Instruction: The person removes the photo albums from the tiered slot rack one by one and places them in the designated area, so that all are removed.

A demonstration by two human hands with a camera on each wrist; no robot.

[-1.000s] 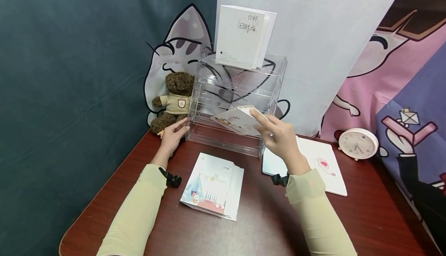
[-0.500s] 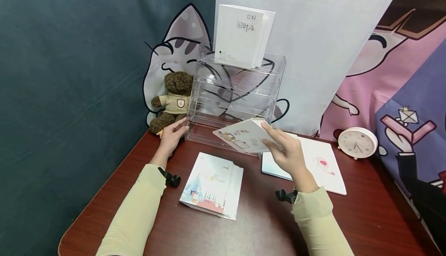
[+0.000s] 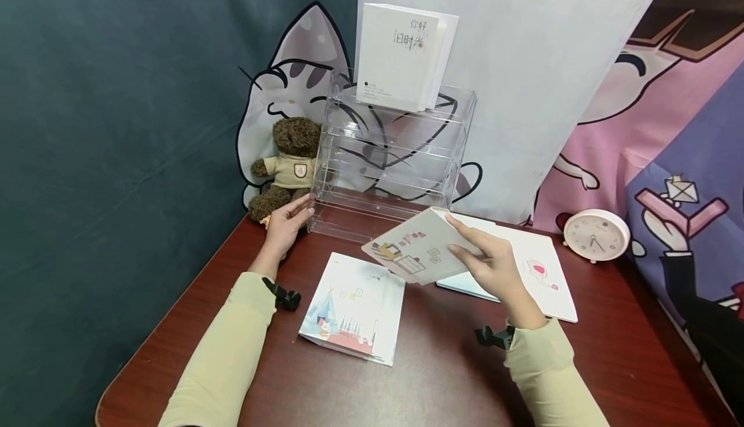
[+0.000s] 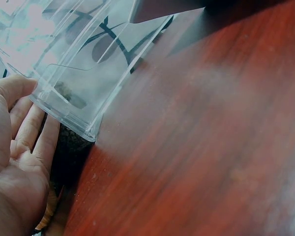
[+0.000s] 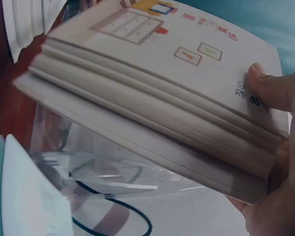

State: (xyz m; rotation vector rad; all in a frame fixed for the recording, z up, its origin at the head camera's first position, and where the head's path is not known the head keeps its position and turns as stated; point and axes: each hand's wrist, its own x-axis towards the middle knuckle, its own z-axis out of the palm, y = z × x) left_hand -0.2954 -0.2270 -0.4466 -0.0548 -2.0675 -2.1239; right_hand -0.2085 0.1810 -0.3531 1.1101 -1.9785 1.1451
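My right hand grips a thick white book by one end, thumb on the illustrated cover and fingers underneath. In the right wrist view its page block shows between the covers. The book hangs tilted above the table, its lower left edge overlapping a white illustrated book lying there. My left hand holds the lower left side of a clear acrylic rack. In the left wrist view the thumb lies against the side panel, the other fingers partly behind it.
White books stand on the rack's top tier. A brown teddy bear sits left of the rack. Behind my right hand lie more flat books, one with a pink elephant. A round clock stands at the back right.
My right hand has drawn the book away from the rack, down and to the right, toward me. The left hand has stayed at the rack's side.
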